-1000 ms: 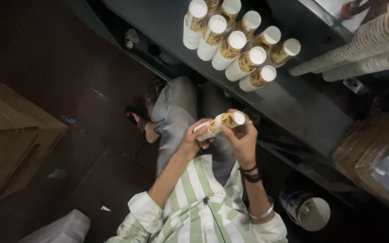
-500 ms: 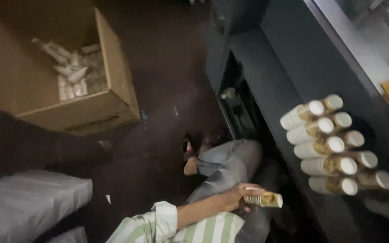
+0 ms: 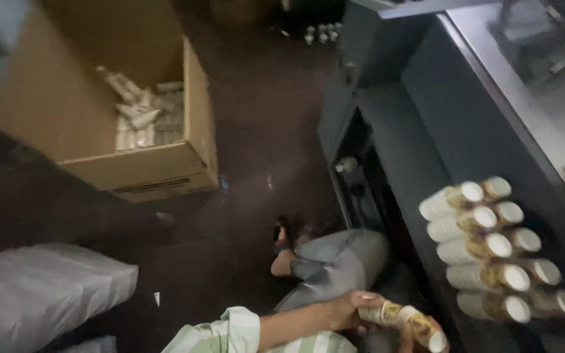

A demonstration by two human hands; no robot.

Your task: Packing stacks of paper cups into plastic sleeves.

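My left hand (image 3: pixel 346 308) reaches from a green-and-white striped sleeve at the bottom edge and grips a gold-patterned tube with a white cap (image 3: pixel 395 315). My right hand (image 3: pixel 426 325) is only partly in view at the bottom edge; its fingers wrap the tube near the cap. Just right of the hands, several like tubes (image 3: pixel 492 252) lie stacked with white caps outward on a dark grey machine ledge (image 3: pixel 426 163). My bent knee in grey trousers (image 3: pixel 341 261) is right above the hands.
An open cardboard box (image 3: pixel 191 131) with several pale tubes inside stands on the dark floor at upper left. A white sack (image 3: pixel 40 294) lies at lower left. My sandalled foot (image 3: pixel 285 252) rests by the machine's base.
The view has swung left and down. The box has come closer into view. Both hands with the tube have dropped to the bottom edge, and the stacked tubes now sit at the right.
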